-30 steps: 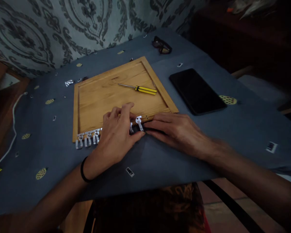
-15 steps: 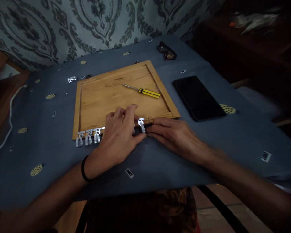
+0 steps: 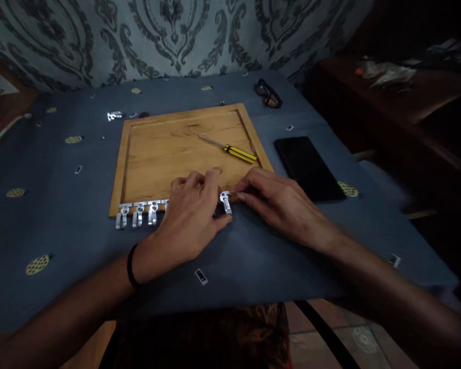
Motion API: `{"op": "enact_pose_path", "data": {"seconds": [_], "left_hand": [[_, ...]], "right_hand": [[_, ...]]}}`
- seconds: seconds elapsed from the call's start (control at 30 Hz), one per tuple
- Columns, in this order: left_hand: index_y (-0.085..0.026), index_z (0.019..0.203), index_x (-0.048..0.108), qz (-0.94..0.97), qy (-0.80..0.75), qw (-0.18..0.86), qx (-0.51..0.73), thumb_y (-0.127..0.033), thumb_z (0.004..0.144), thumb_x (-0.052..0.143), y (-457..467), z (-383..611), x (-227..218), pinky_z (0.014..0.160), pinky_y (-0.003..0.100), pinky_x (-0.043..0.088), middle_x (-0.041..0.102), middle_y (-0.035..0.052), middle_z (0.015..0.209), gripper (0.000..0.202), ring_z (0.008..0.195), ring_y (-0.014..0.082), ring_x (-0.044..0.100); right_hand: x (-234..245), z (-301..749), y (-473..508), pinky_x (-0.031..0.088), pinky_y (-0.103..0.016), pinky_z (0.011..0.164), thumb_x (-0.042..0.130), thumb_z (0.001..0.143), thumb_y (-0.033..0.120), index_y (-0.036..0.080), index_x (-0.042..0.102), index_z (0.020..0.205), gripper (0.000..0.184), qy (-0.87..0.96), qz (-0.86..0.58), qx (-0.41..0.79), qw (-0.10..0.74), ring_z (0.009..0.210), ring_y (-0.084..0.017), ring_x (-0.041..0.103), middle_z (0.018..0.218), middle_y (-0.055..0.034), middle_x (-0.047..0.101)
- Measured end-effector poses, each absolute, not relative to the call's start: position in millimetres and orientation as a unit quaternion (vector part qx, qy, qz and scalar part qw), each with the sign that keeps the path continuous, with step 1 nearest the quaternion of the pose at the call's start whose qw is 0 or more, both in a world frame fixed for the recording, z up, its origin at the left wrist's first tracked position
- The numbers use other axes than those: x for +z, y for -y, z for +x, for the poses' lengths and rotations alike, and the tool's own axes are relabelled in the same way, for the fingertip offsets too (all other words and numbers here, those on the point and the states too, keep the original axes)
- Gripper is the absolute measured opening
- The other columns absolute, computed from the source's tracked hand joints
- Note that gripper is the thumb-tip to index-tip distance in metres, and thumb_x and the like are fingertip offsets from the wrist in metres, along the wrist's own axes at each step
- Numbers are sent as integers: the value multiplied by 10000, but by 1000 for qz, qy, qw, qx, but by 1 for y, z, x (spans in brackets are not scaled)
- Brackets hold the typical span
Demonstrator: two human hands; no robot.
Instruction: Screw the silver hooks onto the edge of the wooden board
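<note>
A wooden framed board lies on the table, with several silvery metal hooks in a row along its near rail. My left hand is wrapped over that rail, its thumb below the edge, and hides the middle of the row. Just right of its fingers, one metal hook shows at the edge. My right hand is closed in a pinch beside this hook, thumb and forefinger at the rail; whatever is between the fingertips is too small to make out. On the board rests a yellow and black screwdriver.
A black phone or tablet lies right of the board. Dark-framed glasses are at the back. Loose metal pieces lie beyond the board's far left corner. A white cable runs along the left side.
My right hand has risen from the table at the board's near edge to a pinch on top of the rail by the hook. My left hand keeps its hold. The view has shifted slightly.
</note>
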State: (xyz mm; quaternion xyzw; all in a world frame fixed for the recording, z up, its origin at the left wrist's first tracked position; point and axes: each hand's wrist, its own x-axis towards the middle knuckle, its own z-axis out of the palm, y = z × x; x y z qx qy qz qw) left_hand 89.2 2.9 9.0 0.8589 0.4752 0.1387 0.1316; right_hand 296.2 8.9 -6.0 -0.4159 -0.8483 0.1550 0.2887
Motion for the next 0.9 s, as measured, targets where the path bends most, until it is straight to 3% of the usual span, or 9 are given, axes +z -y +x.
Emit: {"op": "enact_pose_path", "data": {"seconds": [0.33, 0.9], "left_hand": [[-174, 1307, 415, 856, -478, 140, 137, -250, 836, 785, -2, 89, 10, 1008, 468, 418, 709, 98, 1192, 603, 1206, 301, 574], [-152, 1270, 451, 862, -471, 130, 136, -264, 841, 776, -3, 88, 10, 985, 468, 425, 689, 118, 1185, 550, 1175, 301, 579]], "right_hand": [[3, 291, -31, 420, -279, 674, 621, 954, 287, 201, 628, 864, 124, 814, -424, 324, 231, 743, -157, 575, 826, -20, 653], [2, 285, -37, 436, -295, 691, 604, 928, 291, 199, 624, 884, 103, 810, -447, 327, 193, 762, -162, 596, 858, -33, 658]]}}
